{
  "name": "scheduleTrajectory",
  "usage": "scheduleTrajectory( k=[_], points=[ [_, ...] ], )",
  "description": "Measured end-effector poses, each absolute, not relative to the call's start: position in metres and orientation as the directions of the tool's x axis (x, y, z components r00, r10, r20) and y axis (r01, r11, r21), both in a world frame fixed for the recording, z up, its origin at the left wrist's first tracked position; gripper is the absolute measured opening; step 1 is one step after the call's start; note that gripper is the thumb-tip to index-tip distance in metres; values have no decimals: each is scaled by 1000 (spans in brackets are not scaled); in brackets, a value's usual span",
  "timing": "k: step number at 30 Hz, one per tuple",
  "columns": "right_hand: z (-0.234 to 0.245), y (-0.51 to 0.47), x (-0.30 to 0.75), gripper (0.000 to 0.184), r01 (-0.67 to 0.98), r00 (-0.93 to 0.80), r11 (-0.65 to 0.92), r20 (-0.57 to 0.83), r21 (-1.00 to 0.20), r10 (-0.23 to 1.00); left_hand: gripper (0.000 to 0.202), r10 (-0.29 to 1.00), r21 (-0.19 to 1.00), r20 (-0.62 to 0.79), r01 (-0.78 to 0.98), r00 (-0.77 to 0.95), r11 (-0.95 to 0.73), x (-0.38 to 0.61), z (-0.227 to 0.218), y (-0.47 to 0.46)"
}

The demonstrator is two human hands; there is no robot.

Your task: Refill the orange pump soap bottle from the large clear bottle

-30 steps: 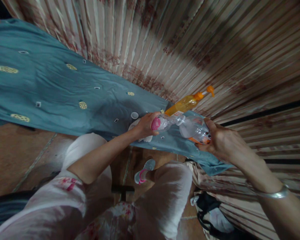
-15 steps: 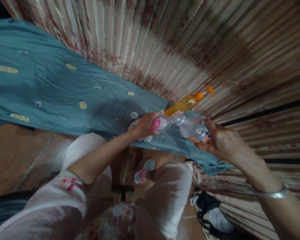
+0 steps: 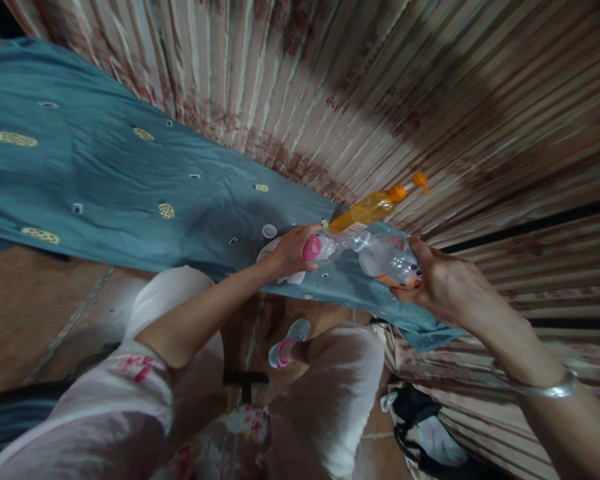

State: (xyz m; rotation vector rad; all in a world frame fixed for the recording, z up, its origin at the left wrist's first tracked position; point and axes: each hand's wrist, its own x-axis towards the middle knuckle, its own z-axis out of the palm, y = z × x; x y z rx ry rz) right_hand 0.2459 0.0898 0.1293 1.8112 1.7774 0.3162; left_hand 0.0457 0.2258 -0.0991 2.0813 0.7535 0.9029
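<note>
My left hand (image 3: 294,255) is wrapped round a small clear plastic bottle (image 3: 334,245) with a pink label, tilted with its neck to the right. In my right hand (image 3: 437,277) lies a larger clear plastic bottle (image 3: 387,253), gripped near its base, its neck pointing left. The two necks meet mouth to mouth; how far they touch is hard to make out. Just behind them stands a pump bottle (image 3: 367,208) of yellow liquid with an orange pump head. A small white round cap (image 3: 269,231) rests on the cloth beside my left hand.
A teal cloth with pineapple prints (image 3: 105,167) covers the long narrow table. Pleated curtains (image 3: 280,87) hang behind it and to the right. Something white (image 3: 295,277) lies under my left hand. A black and white bag (image 3: 430,427) is on the floor at lower right.
Both hands and bottles hold almost the same place. Only a very slight shift of the whole view shows.
</note>
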Motion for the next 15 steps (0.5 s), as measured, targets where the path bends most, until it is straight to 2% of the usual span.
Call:
scheduleTrajectory(
  k=[8, 15],
  points=[
    [129, 90, 248, 61, 853, 55, 66, -217, 518, 975, 84, 730, 790, 380, 211, 567, -576, 47, -104, 227],
    [130, 90, 241, 67, 844, 117, 25, -230, 535, 966, 83, 720, 779, 412, 194, 559, -597, 48, -107, 228]
  ],
)
